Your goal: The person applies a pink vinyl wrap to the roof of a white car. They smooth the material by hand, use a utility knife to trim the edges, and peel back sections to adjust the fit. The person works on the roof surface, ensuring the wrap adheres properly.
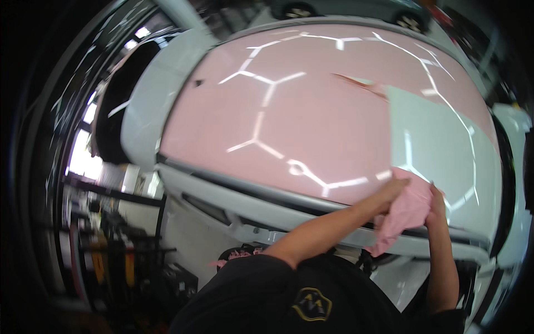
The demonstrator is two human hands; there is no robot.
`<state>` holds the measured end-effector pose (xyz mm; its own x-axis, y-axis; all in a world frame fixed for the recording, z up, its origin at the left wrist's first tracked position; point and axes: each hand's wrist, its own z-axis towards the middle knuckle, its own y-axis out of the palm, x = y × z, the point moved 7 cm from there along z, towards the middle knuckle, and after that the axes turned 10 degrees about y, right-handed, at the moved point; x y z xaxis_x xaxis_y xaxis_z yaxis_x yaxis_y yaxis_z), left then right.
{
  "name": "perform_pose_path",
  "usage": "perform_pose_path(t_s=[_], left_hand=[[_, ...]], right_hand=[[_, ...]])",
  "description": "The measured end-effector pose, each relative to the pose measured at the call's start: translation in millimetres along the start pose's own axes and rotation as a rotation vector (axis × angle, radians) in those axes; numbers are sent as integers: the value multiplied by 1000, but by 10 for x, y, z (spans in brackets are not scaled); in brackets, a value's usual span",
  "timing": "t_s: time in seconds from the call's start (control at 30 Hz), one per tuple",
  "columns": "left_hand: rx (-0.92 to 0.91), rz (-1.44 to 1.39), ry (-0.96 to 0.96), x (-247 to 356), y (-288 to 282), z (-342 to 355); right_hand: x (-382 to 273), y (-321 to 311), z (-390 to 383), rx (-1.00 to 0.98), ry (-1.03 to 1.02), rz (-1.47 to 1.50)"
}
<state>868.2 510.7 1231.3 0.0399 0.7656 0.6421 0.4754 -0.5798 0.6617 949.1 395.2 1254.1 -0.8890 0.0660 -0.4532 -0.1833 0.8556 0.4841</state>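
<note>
A glossy pink film [311,125] covers the left and far parts of a car roof. To its right lies a bare pale white patch of roof [445,133], bounded by a nearly straight film edge. A narrow strip of film [361,84] curls up at the far corner of that patch. At the near side of the roof, my left hand [392,190] grips a crumpled piece of pink film [410,206] from the left. My right hand [438,205] is closed on its right side. The loose film hangs down over the near roof edge.
A dark and silver roof rail [239,189] runs along the near side. Pink scraps [240,254] lie in a dark container beside me. At lower left stands a cluttered rack [119,245]. Another car [345,8] is parked beyond the roof.
</note>
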Motion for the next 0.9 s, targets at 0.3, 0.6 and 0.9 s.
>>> perform_pose_path(t_s=[0.3, 0.6, 0.9], left_hand=[[-18, 420, 306, 13, -49, 384], [-275, 999, 118, 413, -109, -512], [-73, 542, 8, 508, 119, -643]], right_hand=[[-175, -249, 375, -97, -222, 12], [353, 29, -612, 168, -123, 228], [253, 184, -831, 262, 7, 206]])
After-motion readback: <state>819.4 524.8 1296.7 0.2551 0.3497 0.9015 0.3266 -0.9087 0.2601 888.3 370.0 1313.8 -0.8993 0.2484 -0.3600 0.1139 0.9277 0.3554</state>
